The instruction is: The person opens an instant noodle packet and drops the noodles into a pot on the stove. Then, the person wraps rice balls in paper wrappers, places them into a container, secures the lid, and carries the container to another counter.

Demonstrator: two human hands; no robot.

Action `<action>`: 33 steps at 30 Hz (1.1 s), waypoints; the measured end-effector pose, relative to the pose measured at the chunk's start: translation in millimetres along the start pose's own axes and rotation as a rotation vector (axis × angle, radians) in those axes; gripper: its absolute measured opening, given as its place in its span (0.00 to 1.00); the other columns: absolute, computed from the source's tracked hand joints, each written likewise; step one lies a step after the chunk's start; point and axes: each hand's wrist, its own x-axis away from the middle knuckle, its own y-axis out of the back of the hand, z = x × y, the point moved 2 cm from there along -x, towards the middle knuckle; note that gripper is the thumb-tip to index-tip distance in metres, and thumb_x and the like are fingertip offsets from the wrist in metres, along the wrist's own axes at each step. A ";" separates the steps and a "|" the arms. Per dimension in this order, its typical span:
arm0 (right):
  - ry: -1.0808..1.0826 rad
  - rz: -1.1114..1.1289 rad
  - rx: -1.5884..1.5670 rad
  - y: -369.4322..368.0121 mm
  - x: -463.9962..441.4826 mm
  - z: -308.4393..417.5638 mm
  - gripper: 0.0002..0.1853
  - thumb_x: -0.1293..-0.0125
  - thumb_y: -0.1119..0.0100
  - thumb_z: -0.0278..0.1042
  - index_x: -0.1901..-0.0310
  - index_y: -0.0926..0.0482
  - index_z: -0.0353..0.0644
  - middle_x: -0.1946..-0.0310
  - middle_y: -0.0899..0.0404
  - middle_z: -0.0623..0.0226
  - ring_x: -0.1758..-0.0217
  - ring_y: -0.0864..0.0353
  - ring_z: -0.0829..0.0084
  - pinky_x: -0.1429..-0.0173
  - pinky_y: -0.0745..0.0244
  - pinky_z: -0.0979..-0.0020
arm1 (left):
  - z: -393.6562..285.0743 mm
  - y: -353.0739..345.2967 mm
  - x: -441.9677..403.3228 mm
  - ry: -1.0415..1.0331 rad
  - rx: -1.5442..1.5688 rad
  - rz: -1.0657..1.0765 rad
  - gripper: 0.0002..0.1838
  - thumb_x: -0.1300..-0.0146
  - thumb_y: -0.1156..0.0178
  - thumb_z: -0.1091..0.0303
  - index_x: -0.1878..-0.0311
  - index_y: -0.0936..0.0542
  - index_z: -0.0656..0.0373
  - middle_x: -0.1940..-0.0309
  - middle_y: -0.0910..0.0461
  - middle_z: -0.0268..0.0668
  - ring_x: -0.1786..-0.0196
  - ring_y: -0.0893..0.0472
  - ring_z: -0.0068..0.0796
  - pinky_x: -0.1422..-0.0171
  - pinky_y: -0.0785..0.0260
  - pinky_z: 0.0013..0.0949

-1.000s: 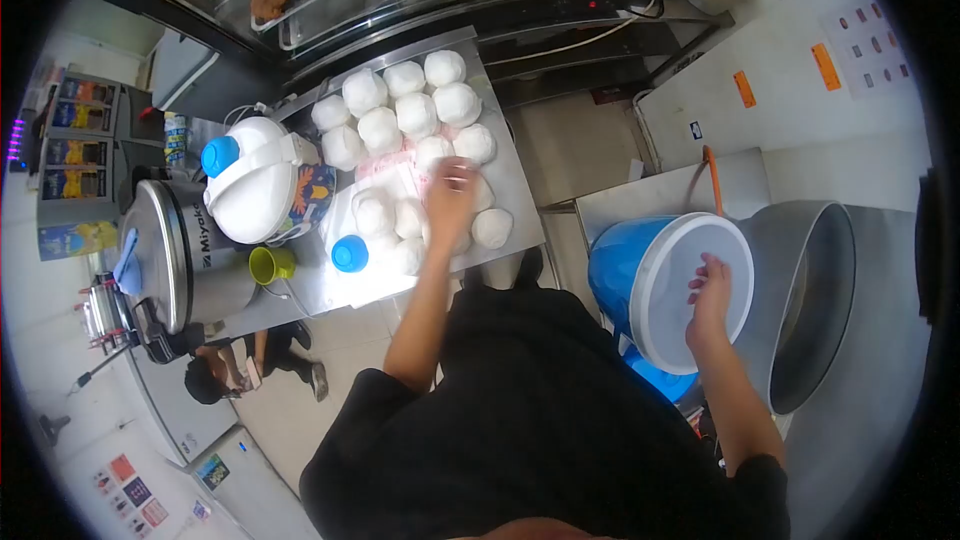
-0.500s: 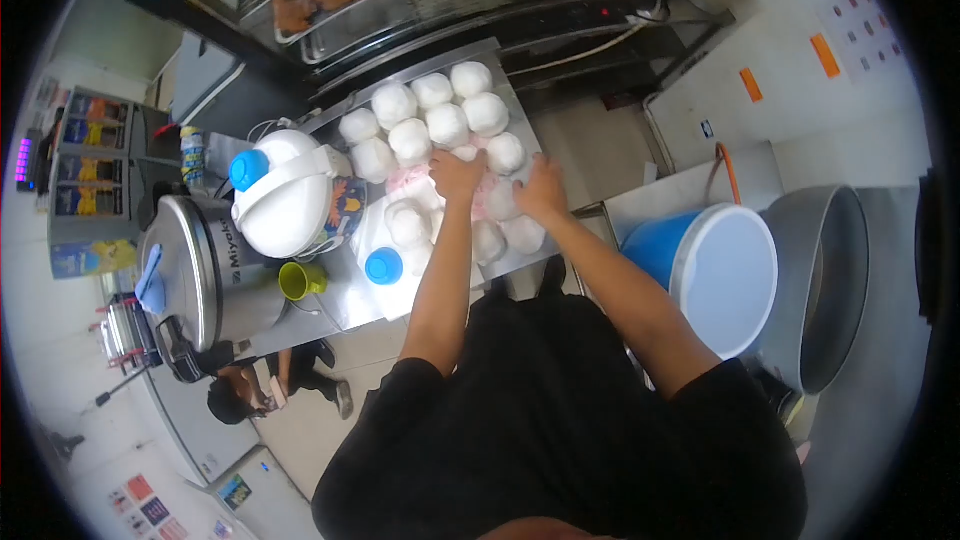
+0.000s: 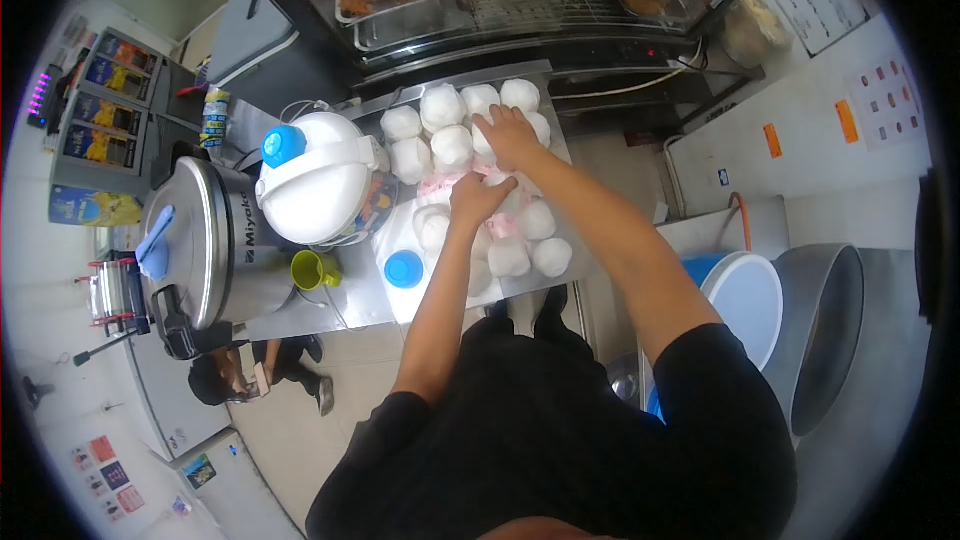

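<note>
Several round white bundles [image 3: 452, 147] are grouped on a metal table [image 3: 370, 314], with pink-and-white plastic between them. My left hand [image 3: 480, 196] lies over the middle of the group, fingers bent around a white bundle that it largely hides. Farther up and to the right, my right hand [image 3: 510, 138] rests with spread fingers on top of the bundles in the back rows. A blue round lid [image 3: 404, 269] is on the table to the left of my left forearm.
A white jug with a blue cap [image 3: 318, 180], a green cup [image 3: 316, 270] and a large steel cooker [image 3: 205, 240] stand at the left. Behind is a glass food cabinet [image 3: 520, 0]. A blue bucket [image 3: 745, 305] and metal basin [image 3: 820, 335] stand right. A person [image 3: 262, 370] is lower left.
My right hand has come from over the bucket to the bundles, then moved to the back rows. My left hand has stayed among the bundles. The whole view has shifted.
</note>
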 end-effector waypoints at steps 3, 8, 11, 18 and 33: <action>-0.004 -0.110 0.071 -11.5 -7.9 12.7 0.31 0.42 0.33 0.24 0.34 0.24 0.47 0.45 0.23 0.52 0.41 0.22 0.53 0.37 0.31 0.54 | -20.4 38.7 40.3 0.081 0.383 0.247 0.34 0.40 0.30 0.38 0.51 0.15 0.66 0.58 0.11 0.44 0.52 0.11 0.44 0.48 0.19 0.46; -0.020 -0.004 0.149 -18.9 -16.2 18.6 0.24 0.41 0.32 0.25 0.41 0.20 0.46 0.46 0.22 0.54 0.45 0.18 0.55 0.39 0.29 0.56 | -18.9 60.0 88.0 0.213 0.994 0.483 0.27 0.25 0.44 0.42 0.38 0.22 0.55 0.48 0.15 0.37 0.46 0.14 0.35 0.50 0.23 0.43; -0.005 0.044 0.183 -7.6 -17.0 18.9 0.24 0.41 0.30 0.28 0.41 0.19 0.44 0.47 0.22 0.54 0.46 0.18 0.54 0.41 0.27 0.56 | -7.9 59.9 100.7 0.252 1.107 0.534 0.25 0.23 0.42 0.46 0.35 0.22 0.54 0.45 0.15 0.38 0.42 0.14 0.36 0.52 0.22 0.44; -0.211 0.291 -0.528 97.1 31.1 13.3 0.38 0.44 0.19 0.40 0.33 0.24 0.37 0.39 0.21 0.49 0.36 0.17 0.52 0.42 0.15 0.49 | 13.7 48.3 115.8 0.182 1.288 0.550 0.24 0.25 0.37 0.58 0.34 0.23 0.63 0.42 0.14 0.49 0.38 0.14 0.54 0.41 0.17 0.59; -1.073 0.748 -0.770 214.5 493.9 -107.0 0.44 0.53 0.17 0.42 0.32 0.24 0.41 0.43 0.17 0.49 0.38 0.15 0.55 0.50 0.10 0.54 | -86.2 -8.8 153.2 0.134 1.085 0.685 0.33 0.29 0.37 0.55 0.25 0.27 0.59 0.41 0.16 0.49 0.45 0.15 0.45 0.52 0.21 0.45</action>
